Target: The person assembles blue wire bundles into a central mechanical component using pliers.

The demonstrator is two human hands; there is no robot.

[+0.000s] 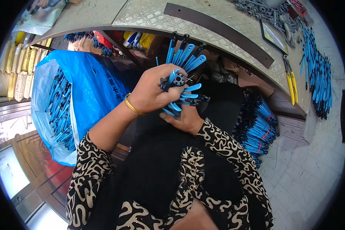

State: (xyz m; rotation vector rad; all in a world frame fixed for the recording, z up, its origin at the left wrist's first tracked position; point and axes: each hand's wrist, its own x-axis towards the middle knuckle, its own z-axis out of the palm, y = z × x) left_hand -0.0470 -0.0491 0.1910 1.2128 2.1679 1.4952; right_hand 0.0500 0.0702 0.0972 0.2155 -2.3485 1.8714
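Observation:
In front of my chest, both hands are closed round a bundle of slim blue plastic sticks with black ends (187,53). My left hand (151,88), with a gold bangle at the wrist, wraps the bundle from the left and above. By its thumb and fingers shows a small round black piece with holes (178,79), and a thin wire-like bit sticks out beside it. Below and to the right, my right hand (186,118) grips the lower part of the bundle, its fingers partly hidden by the sticks. The ends fan out above and below my fingers.
A blue plastic bag (94,84) at the left holds many such sticks. Tied bundles (262,134) are stacked at the right by the floor. On the table (142,17) lie a dark metal strip (218,30), yellow-handled pliers (291,84) and loose sticks (318,76).

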